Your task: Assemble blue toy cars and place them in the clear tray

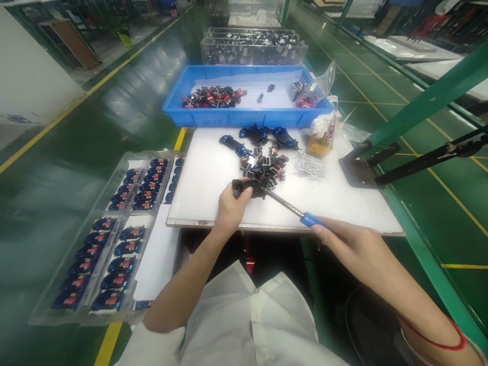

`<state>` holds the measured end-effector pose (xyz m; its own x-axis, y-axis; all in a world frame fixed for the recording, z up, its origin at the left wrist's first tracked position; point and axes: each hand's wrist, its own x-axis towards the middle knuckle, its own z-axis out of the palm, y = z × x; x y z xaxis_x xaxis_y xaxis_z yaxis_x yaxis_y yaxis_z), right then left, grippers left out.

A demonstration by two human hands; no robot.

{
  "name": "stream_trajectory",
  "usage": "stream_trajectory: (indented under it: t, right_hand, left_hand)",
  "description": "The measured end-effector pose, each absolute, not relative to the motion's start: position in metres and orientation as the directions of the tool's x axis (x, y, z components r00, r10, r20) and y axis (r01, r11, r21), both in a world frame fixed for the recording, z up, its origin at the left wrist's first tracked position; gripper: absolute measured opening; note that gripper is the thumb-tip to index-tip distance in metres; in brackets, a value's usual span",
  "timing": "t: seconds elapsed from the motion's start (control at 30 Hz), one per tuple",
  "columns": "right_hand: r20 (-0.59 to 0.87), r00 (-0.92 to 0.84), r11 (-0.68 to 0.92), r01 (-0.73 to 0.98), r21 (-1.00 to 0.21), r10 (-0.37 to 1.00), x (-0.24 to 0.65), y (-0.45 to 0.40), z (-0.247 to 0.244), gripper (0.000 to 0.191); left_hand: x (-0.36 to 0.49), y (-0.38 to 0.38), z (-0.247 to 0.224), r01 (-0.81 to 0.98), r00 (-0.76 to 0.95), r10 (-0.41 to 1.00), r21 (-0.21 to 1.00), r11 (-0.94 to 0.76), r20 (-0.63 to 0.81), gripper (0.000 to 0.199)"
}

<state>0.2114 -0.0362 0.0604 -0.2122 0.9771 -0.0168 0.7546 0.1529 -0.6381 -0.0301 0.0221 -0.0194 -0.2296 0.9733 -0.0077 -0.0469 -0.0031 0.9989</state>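
Note:
A black plastic part is gripped in my left hand, thumb on top, above the front of the white work board. My right hand is closed round the blue handle of a soldering-iron-like tool, whose metal tip touches or nearly touches the black part's right end. Just beyond my left hand lies a pile of small black and red pieces. Blue and black car-shaped bodies lie behind that pile, with thin metal pins to its right.
Behind the board stands a blue tray of red and black parts, then a clear bin. Clear trays of blue pieces are at the left. A yellow container and a green post with a black bracket are at the right.

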Motion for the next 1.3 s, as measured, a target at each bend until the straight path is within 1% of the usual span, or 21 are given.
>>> stream_trajectory:
  t: [0.07,0.17,0.2,0.27,0.33,0.4,0.5,0.6,0.67,0.7,0.77,0.87,0.9,0.97,1.07,1.17,1.23,1.3]
  right_hand:
    - [-0.031,-0.109,0.047,0.647,-0.761,0.994,0.215,-0.035,0.06,0.042]
    - [-0.1,0.008,-0.096,0.374,-0.922,0.995,0.211,-0.026,0.054,0.047]
    - [-0.127,0.013,-0.126,0.279,-0.952,0.992,0.207,-0.021,0.051,0.049]
    - [-0.183,-0.018,-0.179,0.136,-0.974,0.983,0.196,-0.011,0.044,0.05]
    - [-0.231,-0.084,-0.226,0.058,-0.972,0.969,0.184,-0.002,0.037,0.051]
    - [-0.259,-0.152,-0.26,0.019,-0.966,0.954,0.174,0.005,0.033,0.051]
    - [-0.262,-0.193,-0.273,-0.03,-0.962,0.945,0.166,0.008,0.03,0.049]
    - [-0.287,-0.195,-0.303,-0.058,-0.951,0.938,0.165,0.007,0.03,0.048]
    - [-0.3,-0.174,-0.316,-0.074,-0.946,0.938,0.166,0.005,0.031,0.051]
    - [-0.3,-0.156,-0.315,-0.082,-0.946,0.941,0.167,0.004,0.031,0.053]
    - [-0.286,-0.096,-0.295,-0.101,-0.95,0.953,0.167,0.002,0.031,0.057]
    - [-0.246,0.025,-0.241,-0.127,-0.962,0.969,0.166,0.001,0.029,0.06]
    - [-0.234,0.057,-0.225,-0.128,-0.966,0.971,0.165,0.0,0.027,0.06]
    - [-0.221,0.092,-0.209,-0.116,-0.971,0.971,0.163,-0.001,0.023,0.06]
    - [-0.219,0.101,-0.212,-0.081,-0.974,0.97,0.157,-0.006,0.019,0.061]
    - [-0.213,0.137,-0.215,-0.003,-0.977,0.967,0.148,-0.014,0.019,0.062]
    - [-0.22,0.173,-0.239,0.098,-0.966,0.96,0.146,-0.019,0.017,0.057]
    - [-0.212,0.118,-0.23,0.16,-0.96,0.97,0.15,-0.019,0.009,0.051]
  left_hand:
    - [-0.031,0.021,-0.016,-0.019,-0.224,0.975,1.0,-0.003,-0.001,0.031]
    - [-0.029,0.016,-0.01,0.06,-0.222,0.975,0.998,-0.01,0.023,0.031]
    - [-0.028,0.013,-0.009,0.096,-0.228,0.973,0.995,-0.02,0.041,0.032]
    - [-0.024,0.005,-0.007,0.19,-0.222,0.969,0.979,-0.07,0.112,0.034]
    - [-0.021,-0.004,-0.009,0.308,-0.17,0.957,0.935,-0.176,0.236,0.036]
    - [-0.019,-0.012,-0.012,0.431,-0.058,0.918,0.839,-0.331,0.392,0.036]
    - [-0.021,-0.018,-0.016,0.535,0.192,0.775,0.598,-0.597,0.603,0.032]
    - [-0.027,-0.018,-0.016,0.508,0.416,0.586,0.357,-0.784,0.695,0.033]
    - [-0.032,-0.018,-0.014,0.482,0.489,0.509,0.267,-0.834,0.708,0.039]
    - [-0.034,-0.018,-0.013,0.49,0.492,0.501,0.248,-0.835,0.712,0.043]
    - [-0.037,-0.019,-0.011,0.558,0.442,0.535,0.245,-0.792,0.72,0.051]
    - [-0.039,-0.024,-0.008,0.678,0.333,0.649,0.305,-0.669,0.684,0.068]
    - [-0.039,-0.025,-0.007,0.703,0.305,0.686,0.33,-0.63,0.661,0.068]
    - [-0.039,-0.028,-0.005,0.741,0.248,0.735,0.365,-0.564,0.631,0.056]
    - [-0.036,-0.033,-0.003,0.797,0.173,0.747,0.354,-0.489,0.642,0.038]
    - [-0.035,-0.038,-0.004,0.841,0.137,0.774,0.341,-0.421,0.618,0.036]
    - [-0.039,-0.04,-0.005,0.844,0.126,0.8,0.36,-0.397,0.587,0.036]
    - [-0.048,-0.04,-0.004,0.837,0.099,0.834,0.407,-0.365,0.543,0.034]
